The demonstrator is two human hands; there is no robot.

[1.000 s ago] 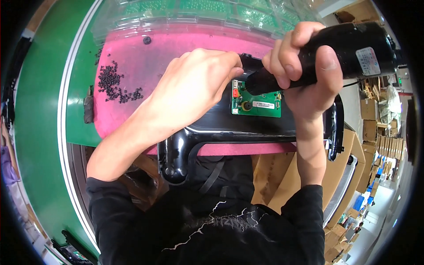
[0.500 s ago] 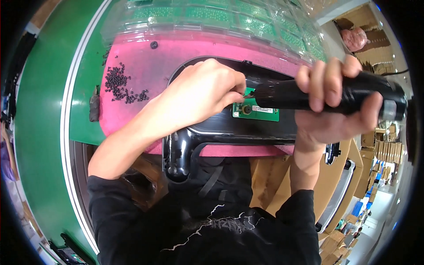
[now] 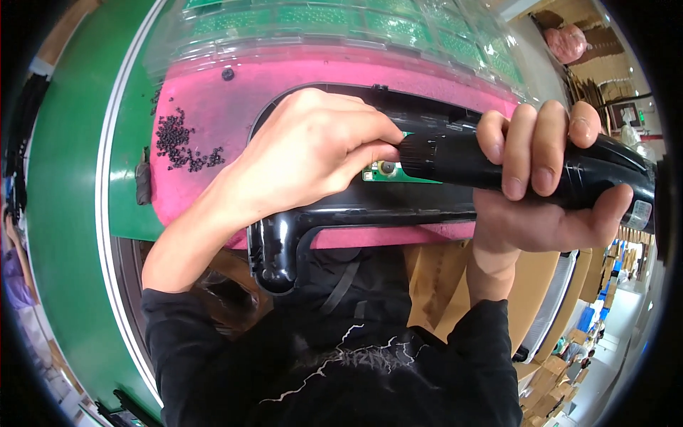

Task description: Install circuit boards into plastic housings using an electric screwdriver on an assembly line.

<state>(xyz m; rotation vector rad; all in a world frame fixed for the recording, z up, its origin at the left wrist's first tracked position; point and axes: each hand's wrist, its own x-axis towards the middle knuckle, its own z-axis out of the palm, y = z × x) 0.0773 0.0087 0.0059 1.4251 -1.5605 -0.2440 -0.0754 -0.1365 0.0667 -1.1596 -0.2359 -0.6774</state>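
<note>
A thick black cylindrical tool (image 3: pixel 455 162), which looks like an electric screwdriver, lies across my right hand (image 3: pixel 525 153), fingers wrapped round its body. Its front end points left and meets the fingertips of my left hand (image 3: pixel 316 146). Those fingers are pinched together at the tool's tip; what they hold, if anything, is hidden. Below the tip sits a green circuit board (image 3: pixel 407 177) with a small round dark part, mostly covered by the tool and fingers. The board rests inside a glossy black plastic housing (image 3: pixel 356 206), whose curved leg points toward me at the left.
Under the housing is a pink mat (image 3: pixel 213 114) with a pile of small black screws (image 3: pixel 174 139) and a small round black piece (image 3: pixel 228 73). Clear plastic trays (image 3: pixel 341 32) of green boards stand behind. A dark wrapped stub (image 3: pixel 144 181) lies left; cardboard (image 3: pixel 441 277) is near my lap.
The black tool has tilted, its rear end now lower, and its front end has come closer to my left fingertips, covering more of the board. The view has shifted slightly.
</note>
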